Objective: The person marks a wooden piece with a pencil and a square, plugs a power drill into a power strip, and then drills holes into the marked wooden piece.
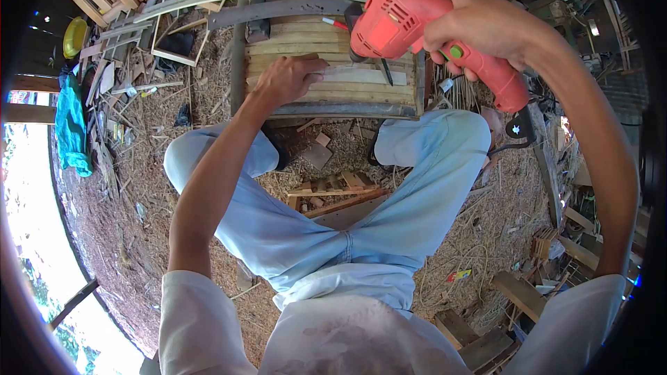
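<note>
My right hand [462, 31] is wrapped around the handle of a red power drill [406, 14], held over the right side of a low slatted wooden bench [299, 42]. The drill's dark nose points down at the slats, close to a pale flat strip [365, 76] lying across them. At the strip's left end, my left hand [288, 78] is closed, thumb and fingers gripping it against the bench top. A thin dark rod [386, 71] crosses the strip near its right end. Just left of the drill lies a red-and-white marker [335, 23].
Long metal-looking strips [278, 8] lie along the bench's far side. A small wooden frame [177, 42] stands left of it. Wood offcuts [333, 184] lie on the shavings between my legs. A black cord loop [517, 132] hangs beside my right knee. Boards [521, 295] lie lower right.
</note>
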